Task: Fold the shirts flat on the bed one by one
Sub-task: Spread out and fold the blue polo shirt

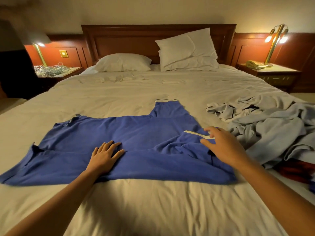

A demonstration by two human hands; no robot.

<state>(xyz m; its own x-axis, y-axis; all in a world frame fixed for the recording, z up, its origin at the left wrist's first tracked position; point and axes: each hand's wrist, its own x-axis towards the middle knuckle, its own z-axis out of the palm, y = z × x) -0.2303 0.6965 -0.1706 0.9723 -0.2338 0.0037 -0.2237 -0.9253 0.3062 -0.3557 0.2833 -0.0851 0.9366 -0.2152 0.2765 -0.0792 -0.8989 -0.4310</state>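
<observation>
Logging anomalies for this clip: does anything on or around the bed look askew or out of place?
Little stands out. The blue shirt lies flat except its near sleeve, bunched over the body by the right hand; the left hand rests on the middle. A tangle of white cables covers the far-left nightstand.

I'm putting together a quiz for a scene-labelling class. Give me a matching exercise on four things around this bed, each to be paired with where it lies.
Things:
1. blue shirt
2. grey clothes heap
3. telephone
4. tangle of cables

Places:
A. on the right nightstand, by the lamp
B. spread out under the left hand
C. on the left nightstand
D. crumpled on the right side of the bed

Pairs: 1-B, 2-D, 3-A, 4-C.
</observation>
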